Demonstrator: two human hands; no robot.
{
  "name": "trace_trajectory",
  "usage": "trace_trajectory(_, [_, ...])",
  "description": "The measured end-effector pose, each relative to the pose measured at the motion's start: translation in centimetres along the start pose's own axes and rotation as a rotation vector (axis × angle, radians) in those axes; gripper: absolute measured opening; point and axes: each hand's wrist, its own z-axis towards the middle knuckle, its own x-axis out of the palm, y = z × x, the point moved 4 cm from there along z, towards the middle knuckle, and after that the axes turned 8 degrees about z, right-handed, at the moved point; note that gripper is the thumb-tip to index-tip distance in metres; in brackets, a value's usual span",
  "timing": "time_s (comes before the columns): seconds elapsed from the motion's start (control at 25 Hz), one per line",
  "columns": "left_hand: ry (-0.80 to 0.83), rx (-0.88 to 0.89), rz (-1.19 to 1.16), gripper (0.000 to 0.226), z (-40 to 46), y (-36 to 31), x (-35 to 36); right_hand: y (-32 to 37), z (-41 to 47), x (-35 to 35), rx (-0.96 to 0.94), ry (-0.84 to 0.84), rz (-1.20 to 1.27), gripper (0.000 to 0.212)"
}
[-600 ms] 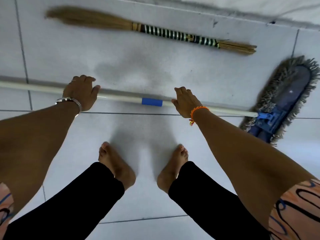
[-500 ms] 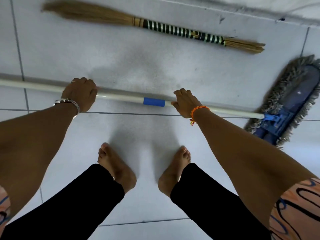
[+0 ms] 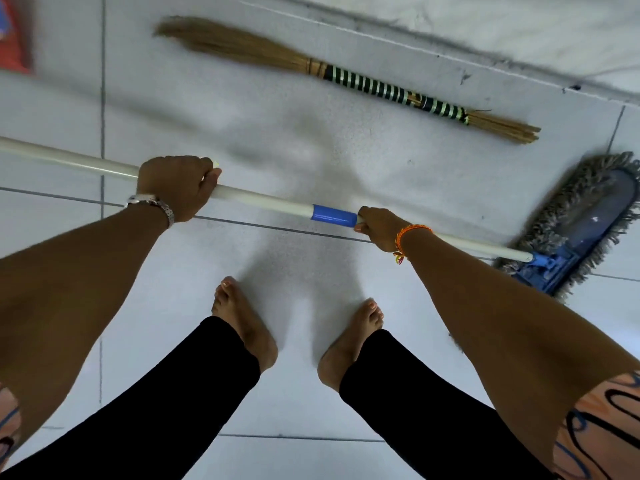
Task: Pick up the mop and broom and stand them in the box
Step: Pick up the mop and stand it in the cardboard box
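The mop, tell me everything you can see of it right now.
The mop has a long, smooth off-white pole with a blue sleeve midway. A blue bracket joins it to a flat blue head fringed with grey-brown yarn, lying on the pale tiled floor. The pole runs off the left edge. The left hand and right hand both grip the pole, the right beside the sleeve.

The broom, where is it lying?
The broom lies flat on the tiled floor beyond the mop handle, near the wall, untouched.

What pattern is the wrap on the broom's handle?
Black with thin pale-green stripes ringing the broom handle, clearest in the head view.
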Motion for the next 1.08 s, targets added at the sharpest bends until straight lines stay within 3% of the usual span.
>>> trace_trajectory(0.12, [-0.150, -0.045, 0.175, 0.043, -3.5, -0.5, -8.7, 2.6, -5.8, -3.6, -0.047, -0.018, -0.006, 0.010])
trace_trajectory(0.28, [-0.577, -0.157, 0.194, 0.027, -9.1, 0.1, -25.8, 9.0, -16.5, -10.5, -0.132, -0.097, -0.018, 0.007])
trace_trajectory(0.36, [-0.676, -0.334, 0.133, 0.052, -12.2, 1.0, -34.5, 12.5, -22.5, -13.7, -0.167, -0.148, -0.016, 0.010])
trace_trajectory(0.44, [-0.784, -0.624, -0.023, 0.081, -15.5, 1.1, -42.4, 16.0, -28.0, -16.5, -0.201, -0.192, -0.006, 0.013])
trace_trajectory(0.52, [-0.978, -0.850, -0.336, 0.088, -19.7, -0.1, -50.7, 19.8, -34.4, -19.1, -0.252, -0.238, 0.023, 0.016])
trace_trajectory(0.56, [-1.091, -0.883, -0.567, 0.083, -21.6, -0.9, -54.7, 21.6, -37.7, -20.2, -0.282, -0.268, 0.044, 0.017])
trace_trajectory(0.68, [-1.295, -0.671, -1.342, 0.074, -25.9, -2.7, -65.5, 25.8, -46.3, -22.6, -0.354, -0.373, 0.192, 0.018])
trace_trajectory(0.76, [-1.353, -0.536, -1.599, 0.062, -27.7, -2.7, -71.0, 28.1, -49.5, -23.3, -0.388, -0.384, 0.212, 0.012])
trace_trajectory(0.88, [-1.299, -0.399, -1.704, 0.023, -29.2, -2.4, -76.4, 31.2, -51.8, -23.4, -0.411, -0.400, 0.189, 0.003])
trace_trajectory(1.08, [-1.272, -0.130, -1.608, 0.025, -34.5, 2.1, -82.1, 41.2, -53.5, -21.1, -0.477, -0.431, 0.259, 0.004])
